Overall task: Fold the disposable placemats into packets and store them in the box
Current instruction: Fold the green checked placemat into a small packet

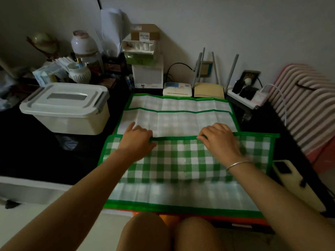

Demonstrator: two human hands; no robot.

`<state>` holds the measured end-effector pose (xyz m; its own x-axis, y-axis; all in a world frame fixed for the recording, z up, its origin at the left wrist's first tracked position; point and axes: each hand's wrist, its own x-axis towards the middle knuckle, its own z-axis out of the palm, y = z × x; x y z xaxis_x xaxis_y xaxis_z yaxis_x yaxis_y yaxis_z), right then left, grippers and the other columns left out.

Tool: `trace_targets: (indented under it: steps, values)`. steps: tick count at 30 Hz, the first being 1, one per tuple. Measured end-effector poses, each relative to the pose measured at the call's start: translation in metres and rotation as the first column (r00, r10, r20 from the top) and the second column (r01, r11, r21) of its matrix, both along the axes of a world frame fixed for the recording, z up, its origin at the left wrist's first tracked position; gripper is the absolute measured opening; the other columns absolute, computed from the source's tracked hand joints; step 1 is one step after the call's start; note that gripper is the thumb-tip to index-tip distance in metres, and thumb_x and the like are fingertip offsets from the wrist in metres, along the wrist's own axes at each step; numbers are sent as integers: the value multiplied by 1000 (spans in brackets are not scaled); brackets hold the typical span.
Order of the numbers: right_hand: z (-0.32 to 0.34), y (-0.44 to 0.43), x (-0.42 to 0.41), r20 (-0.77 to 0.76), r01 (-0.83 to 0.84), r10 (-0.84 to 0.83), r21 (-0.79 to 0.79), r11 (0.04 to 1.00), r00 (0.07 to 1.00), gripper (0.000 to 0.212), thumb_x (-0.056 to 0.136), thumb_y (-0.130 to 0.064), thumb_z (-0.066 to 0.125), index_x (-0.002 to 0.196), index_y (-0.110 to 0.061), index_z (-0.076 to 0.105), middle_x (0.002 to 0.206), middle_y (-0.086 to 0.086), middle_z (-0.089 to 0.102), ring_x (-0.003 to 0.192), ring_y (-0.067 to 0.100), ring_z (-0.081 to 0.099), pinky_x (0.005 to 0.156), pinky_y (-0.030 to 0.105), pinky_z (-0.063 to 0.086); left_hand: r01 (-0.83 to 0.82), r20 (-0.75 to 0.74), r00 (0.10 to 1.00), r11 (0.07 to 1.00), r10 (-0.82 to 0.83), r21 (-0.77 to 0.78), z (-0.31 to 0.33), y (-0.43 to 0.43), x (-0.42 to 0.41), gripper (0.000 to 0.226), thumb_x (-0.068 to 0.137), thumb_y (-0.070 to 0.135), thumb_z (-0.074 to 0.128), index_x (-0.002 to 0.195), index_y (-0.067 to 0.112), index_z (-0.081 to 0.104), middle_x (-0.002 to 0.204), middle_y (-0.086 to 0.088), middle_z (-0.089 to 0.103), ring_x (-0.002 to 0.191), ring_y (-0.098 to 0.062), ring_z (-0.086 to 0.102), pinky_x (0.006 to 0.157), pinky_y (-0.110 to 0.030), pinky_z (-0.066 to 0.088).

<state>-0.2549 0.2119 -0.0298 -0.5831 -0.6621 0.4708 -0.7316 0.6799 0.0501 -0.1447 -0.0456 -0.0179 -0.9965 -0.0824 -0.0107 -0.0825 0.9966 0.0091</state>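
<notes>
Pinching folded border of green-checked placemat (181, 160) with left hand (137, 141) and right hand (220, 140), spread apart, seemingly keeping crease straight.

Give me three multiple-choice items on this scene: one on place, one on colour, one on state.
1. Where does the storage box stand relative to the placemat? A. left of it B. right of it C. on it
2. What colour is the placemat's border? A. red B. green C. blue
3. How is the box's lid? A. off B. propped open C. on, shut
Answers: 1 A, the box sits at the mat's left; 2 B, green trim edges it; 3 C, the lid lies flat on the box.
</notes>
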Motion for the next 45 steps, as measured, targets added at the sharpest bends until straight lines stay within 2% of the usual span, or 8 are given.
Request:
trace_targets:
  steps: [6,15,22,28,32,36,41,45]
  values:
    - [-50,-13,-34,284,111,-93,-48,993,954,17,92,-34,58,85,-20,65,86,-5,64,84,19,52,76,31,36,-98,-103,989,994,103,58,-37,10,-5,48,100,45,43,143,25,40,157,-1,32,146,-18,25,122,-43,-3]
    - [-81,-16,-36,344,163,-107,-140,977,933,14,86,-31,65,82,-17,66,86,-1,59,86,20,49,75,34,44,-38,17,999,989,36,141,-91,19,21,81,84,68,-18,154,30,-4,162,4,-11,148,-13,-15,119,-46,-15]
    - [-87,-14,-32,355,177,-115,-146,973,928,12,86,-31,63,86,-19,64,92,-3,57,91,18,48,80,30,43,-58,-3,998,987,59,153,-96,22,23,72,89,64,-8,154,32,-5,162,4,-10,148,-13,-16,118,-46,-16]
    - [-85,-16,-29,382,195,-140,-108,975,913,17,89,-33,56,92,-18,63,96,-1,55,95,19,46,86,34,43,-150,-30,988,987,152,58,-100,24,25,68,93,69,4,154,39,8,163,-3,-1,150,-28,-8,114,-63,-11]
    - [-68,-25,-17,409,249,-262,86,965,874,39,93,-47,42,121,-23,55,123,-1,54,121,23,43,111,43,28,-183,-1,983,982,183,41,-99,25,24,71,88,72,-2,153,44,-3,162,-1,-13,148,-29,-17,110,-69,-13]
    - [-62,-45,36,447,111,-252,319,941,858,69,85,-69,-2,149,-43,4,159,-9,-7,147,26,-11,112,59,-16,-196,1,981,978,196,72,-102,24,23,70,88,72,-2,152,45,-4,163,0,-12,149,-28,-15,110,-68,-11]
    - [-80,-23,45,420,99,-323,472,876,848,71,78,-72,-19,143,-43,-25,154,-8,-30,142,24,-26,108,68,-9,-162,9,987,977,162,140,-103,16,24,71,85,75,1,151,49,-3,162,6,-12,149,-23,-15,112,-64,-16]
    - [-83,23,19,384,319,-531,492,810,755,77,73,-72,-24,144,-43,-23,155,-7,-29,143,27,-23,110,68,-4,-173,-141,955,879,260,445,-101,5,32,65,90,66,20,146,38,36,161,7,21,150,-15,4,119,-55,-7]
